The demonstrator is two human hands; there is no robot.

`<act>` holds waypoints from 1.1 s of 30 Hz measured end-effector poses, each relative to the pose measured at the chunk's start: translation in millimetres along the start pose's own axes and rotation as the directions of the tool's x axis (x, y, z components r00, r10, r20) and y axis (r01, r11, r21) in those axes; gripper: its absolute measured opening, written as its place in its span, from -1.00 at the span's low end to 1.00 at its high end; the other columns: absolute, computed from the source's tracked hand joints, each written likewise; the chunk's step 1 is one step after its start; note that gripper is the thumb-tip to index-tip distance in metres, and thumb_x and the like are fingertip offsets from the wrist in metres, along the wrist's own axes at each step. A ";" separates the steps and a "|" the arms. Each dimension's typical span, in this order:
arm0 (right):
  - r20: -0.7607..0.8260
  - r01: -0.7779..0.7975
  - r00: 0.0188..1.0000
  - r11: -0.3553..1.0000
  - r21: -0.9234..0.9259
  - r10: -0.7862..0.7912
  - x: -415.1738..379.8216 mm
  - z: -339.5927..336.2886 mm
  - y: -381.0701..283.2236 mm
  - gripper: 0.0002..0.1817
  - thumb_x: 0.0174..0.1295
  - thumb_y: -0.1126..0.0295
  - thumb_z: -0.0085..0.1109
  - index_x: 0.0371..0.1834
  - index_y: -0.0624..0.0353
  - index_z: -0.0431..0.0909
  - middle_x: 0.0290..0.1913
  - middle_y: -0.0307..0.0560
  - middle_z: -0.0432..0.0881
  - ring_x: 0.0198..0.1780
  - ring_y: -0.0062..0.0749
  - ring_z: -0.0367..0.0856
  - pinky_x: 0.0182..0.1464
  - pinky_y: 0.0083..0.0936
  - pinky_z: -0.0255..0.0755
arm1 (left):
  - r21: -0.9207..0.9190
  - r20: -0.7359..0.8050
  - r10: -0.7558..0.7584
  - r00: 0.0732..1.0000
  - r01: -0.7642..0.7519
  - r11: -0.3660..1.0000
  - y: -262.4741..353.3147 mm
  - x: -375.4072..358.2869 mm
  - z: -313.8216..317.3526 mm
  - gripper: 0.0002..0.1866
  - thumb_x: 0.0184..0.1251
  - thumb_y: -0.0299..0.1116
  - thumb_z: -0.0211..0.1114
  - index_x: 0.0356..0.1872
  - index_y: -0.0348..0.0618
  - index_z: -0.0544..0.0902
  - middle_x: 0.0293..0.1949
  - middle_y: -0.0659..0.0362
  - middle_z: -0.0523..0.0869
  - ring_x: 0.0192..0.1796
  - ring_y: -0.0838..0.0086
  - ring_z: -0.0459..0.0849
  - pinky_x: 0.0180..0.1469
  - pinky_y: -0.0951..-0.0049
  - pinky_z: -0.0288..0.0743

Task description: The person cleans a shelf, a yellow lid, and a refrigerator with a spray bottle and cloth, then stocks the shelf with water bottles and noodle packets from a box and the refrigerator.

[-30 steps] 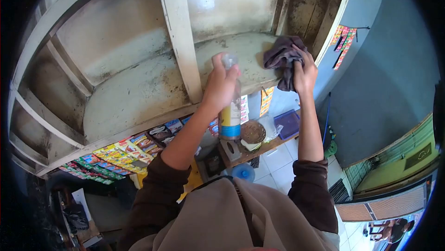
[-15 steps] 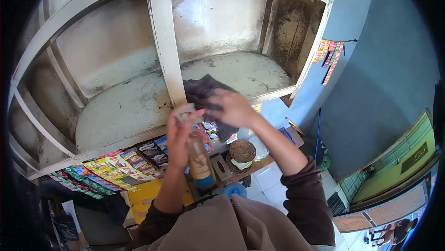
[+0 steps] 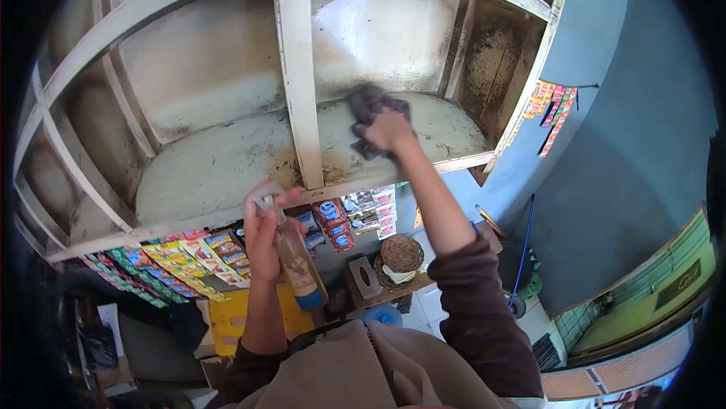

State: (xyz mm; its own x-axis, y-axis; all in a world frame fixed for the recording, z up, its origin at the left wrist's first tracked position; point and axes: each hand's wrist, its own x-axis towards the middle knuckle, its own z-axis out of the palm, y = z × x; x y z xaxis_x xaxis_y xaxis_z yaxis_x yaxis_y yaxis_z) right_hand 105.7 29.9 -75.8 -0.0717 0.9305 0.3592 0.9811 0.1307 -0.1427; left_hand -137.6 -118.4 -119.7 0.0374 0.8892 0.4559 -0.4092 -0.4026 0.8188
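Note:
A clear spray bottle point(image 3: 301, 265) with a white nozzle and a blue band near its base hangs from my left hand point(image 3: 263, 231), whose fingers are wrapped round its neck below the cabinet's front edge. My right hand point(image 3: 391, 133) presses a dark, crumpled cloth point(image 3: 370, 103) onto the right-hand part of the stained shelf point(image 3: 446, 123). White upright post point(image 3: 299, 76) stands between the two hands' sides of the cabinet. The cloth is slightly blurred.
Sachet strips point(image 3: 181, 261) hang under the cabinet's front edge, and more point(image 3: 556, 110) hang on the blue wall. Below are a wicker basket point(image 3: 401, 253), a tissue box point(image 3: 364, 277), a yellow surface point(image 3: 234, 322) and a blue-handled pole point(image 3: 523, 250).
My right hand has moved up and into the cabinet with the cloth, away from the bottle. My left hand and the bottle have shifted left and slightly down. The view has shifted a little.

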 end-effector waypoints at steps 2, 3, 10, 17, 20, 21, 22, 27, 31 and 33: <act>-0.140 0.074 0.989 0.989 0.128 -0.055 -43.7 -6.5 -33.7 -0.58 0.05 0.15 -0.05 -0.07 0.11 0.50 0.01 0.13 0.43 -0.01 0.01 0.41 0.07 -0.28 0.27 | 0.027 -0.016 0.036 0.999 -0.036 0.999 2.2 0.1 -0.9 -0.54 0.28 -0.20 -0.04 0.13 -0.18 0.16 -0.06 -0.07 0.48 -0.53 0.46 0.54 -0.50 0.56 0.45; -0.304 0.114 0.950 0.986 0.120 -0.073 -63.4 1.1 -40.1 -0.62 0.01 0.23 0.00 -0.08 0.07 0.52 0.00 0.08 0.45 -0.01 -0.02 0.41 0.05 -0.30 0.29 | 0.025 -0.036 0.032 0.999 -0.032 0.999 4.2 -0.5 -2.7 -0.54 0.28 -0.20 -0.04 0.13 -0.18 0.16 -0.06 -0.07 0.48 -0.53 0.46 0.54 -0.50 0.56 0.45; -0.759 0.402 0.554 0.689 0.603 0.341 -164.8 46.5 -67.7 -0.58 -0.02 0.53 -0.13 -0.03 0.41 0.43 0.00 0.17 0.45 0.11 -0.12 0.34 0.20 -0.35 0.07 | 0.114 -0.227 0.115 0.967 -0.091 0.989 22.5 -19.1 -56.7 -0.53 0.26 -0.21 -0.02 0.13 -0.19 0.17 -0.06 -0.08 0.49 -0.51 0.48 0.53 -0.44 0.55 0.46; -0.714 0.410 0.696 0.859 0.307 -0.077 -124.3 117.9 -141.1 -0.52 -0.05 0.36 0.05 0.00 0.30 0.42 0.08 0.28 0.34 0.10 0.20 0.29 0.15 -0.14 0.11 | 0.197 -0.430 0.145 0.891 -0.064 0.978 48.0 -66.0 -116.8 -0.50 0.24 -0.19 0.01 0.13 -0.20 0.17 -0.08 -0.08 0.50 -0.52 0.48 0.55 -0.47 0.56 0.46; -0.779 0.528 0.622 0.778 0.340 -0.082 -111.9 133.1 -203.8 -0.56 -0.08 0.36 0.04 -0.05 0.24 0.46 0.05 0.27 0.37 0.08 0.23 0.30 0.11 -0.06 0.12 | 0.250 -0.498 0.222 0.838 -0.106 0.962 51.4 -91.1 -152.1 -0.57 0.26 -0.26 -0.01 0.11 -0.18 0.20 -0.07 -0.07 0.49 -0.45 0.46 0.56 -0.47 0.56 0.47; -0.805 0.562 0.587 0.759 0.328 -0.087 -109.5 133.2 -226.3 -0.56 -0.10 0.35 0.03 -0.06 0.20 0.47 0.03 0.24 0.40 0.08 0.22 0.31 0.10 -0.03 0.13 | 0.293 -0.547 0.259 0.796 -0.108 0.950 53.2 -97.1 -161.3 -0.57 0.26 -0.26 -0.01 0.10 -0.19 0.20 -0.07 -0.07 0.48 -0.45 0.46 0.56 -0.46 0.56 0.47; -0.794 0.572 0.600 0.747 0.340 -0.099 -108.2 140.3 -246.6 -0.56 -0.10 0.35 0.03 -0.06 0.20 0.47 0.03 0.24 0.40 0.08 0.22 0.31 0.10 -0.03 0.13 | 0.332 -0.558 0.284 0.780 -0.104 0.937 56.0 -103.1 -170.3 -0.56 0.26 -0.24 -0.02 0.11 -0.21 0.19 -0.06 -0.07 0.47 -0.46 0.46 0.55 -0.43 0.56 0.47; -0.624 0.686 0.638 0.701 0.194 -0.451 -107.9 162.5 -300.9 -0.51 -0.20 0.26 0.08 -0.11 0.20 0.50 0.06 0.21 0.38 0.13 0.18 0.26 0.19 0.01 0.00 | 0.305 -0.653 0.199 0.731 0.013 0.952 83.4 -123.1 -186.8 -0.54 0.27 -0.20 -0.03 0.12 -0.21 0.19 -0.06 -0.06 0.48 -0.46 0.50 0.53 -0.37 0.55 0.45; -0.573 0.689 0.634 0.716 0.114 -0.519 -105.3 159.1 -286.4 -0.43 -0.25 0.25 0.10 -0.02 0.13 0.48 0.05 0.12 0.43 0.13 0.04 0.31 0.18 -0.05 0.08 | 0.296 -0.680 0.155 0.717 0.075 0.952 92.4 -138.8 -196.5 -0.55 0.27 -0.23 -0.03 0.13 -0.21 0.19 -0.06 -0.05 0.48 -0.46 0.52 0.53 -0.35 0.55 0.45; -0.603 0.702 0.607 0.705 0.102 -0.517 -102.7 148.9 -280.3 -0.44 -0.14 0.20 0.10 0.02 0.16 0.44 0.08 0.08 0.41 0.14 0.03 0.31 0.20 -0.09 0.07 | 0.292 -0.672 0.134 0.728 0.095 0.952 85.4 -156.0 -207.3 -0.55 0.28 -0.22 -0.02 0.12 -0.24 0.21 -0.03 -0.05 0.49 -0.45 0.51 0.55 -0.36 0.55 0.46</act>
State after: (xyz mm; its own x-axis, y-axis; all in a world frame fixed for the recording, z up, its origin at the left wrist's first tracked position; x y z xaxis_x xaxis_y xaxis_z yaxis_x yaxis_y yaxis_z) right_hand -188.6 -51.3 -210.0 -0.4423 0.2911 0.8483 0.6230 0.7801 0.0571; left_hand -367.3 -246.5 -193.1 -0.6403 0.7397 0.2072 -0.1196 -0.3625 0.9243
